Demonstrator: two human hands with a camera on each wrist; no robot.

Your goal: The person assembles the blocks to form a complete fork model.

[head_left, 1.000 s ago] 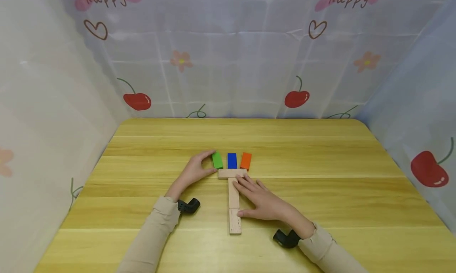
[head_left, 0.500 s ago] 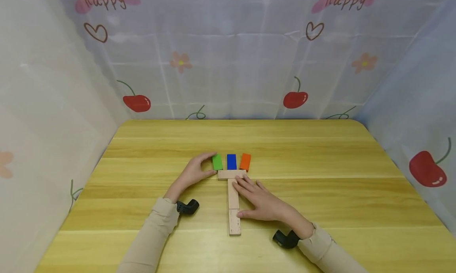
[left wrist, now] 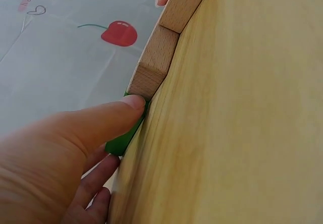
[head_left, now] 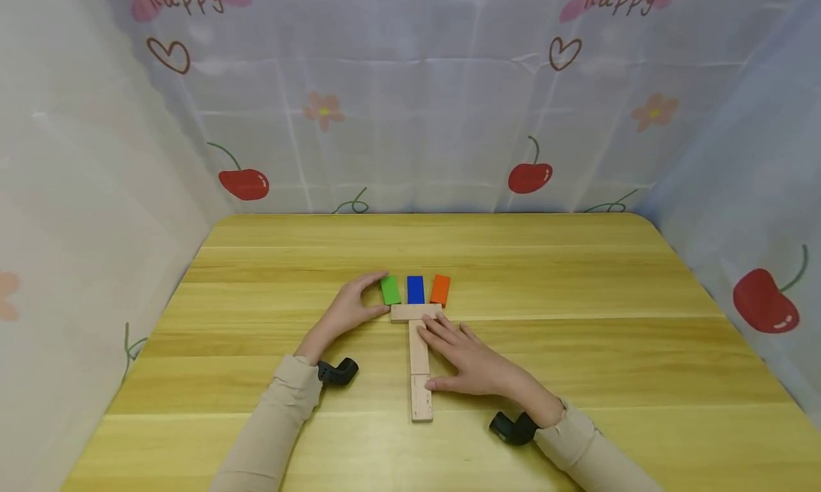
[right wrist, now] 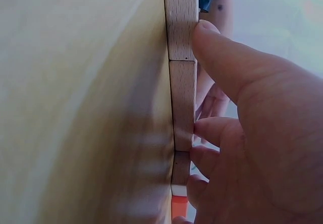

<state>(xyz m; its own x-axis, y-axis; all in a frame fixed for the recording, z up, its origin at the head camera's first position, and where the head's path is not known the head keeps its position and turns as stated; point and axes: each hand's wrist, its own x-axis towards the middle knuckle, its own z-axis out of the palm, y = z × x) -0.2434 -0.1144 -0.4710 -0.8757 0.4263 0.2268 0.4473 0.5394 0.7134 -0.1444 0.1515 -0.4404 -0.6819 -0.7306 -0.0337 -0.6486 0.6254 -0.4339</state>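
Observation:
Plain wooden blocks lie flat in a T: a crosspiece (head_left: 415, 312) on top and two end-to-end blocks (head_left: 419, 346) as the stem. Fanned beyond the crosspiece are a green block (head_left: 390, 290), a blue block (head_left: 415, 289) and an orange block (head_left: 440, 290). My left hand (head_left: 349, 306) pinches the green block lengthwise, thumb at its near end beside the crosspiece, index finger at its far end. My right hand (head_left: 477, 364) rests with extended fingers on the stem and the crosspiece's right end, its thumb (right wrist: 207, 32) on the lower stem block.
The blocks lie on a wood-grain table (head_left: 545, 264). A printed curtain (head_left: 417, 121) with cherries, flowers and hearts hangs along the back and sides. Each wrist carries a black camera mount, one on the left (head_left: 338, 371) and one on the right (head_left: 513, 429).
Both hands and all the blocks keep their places. Only the head view shifts slightly.

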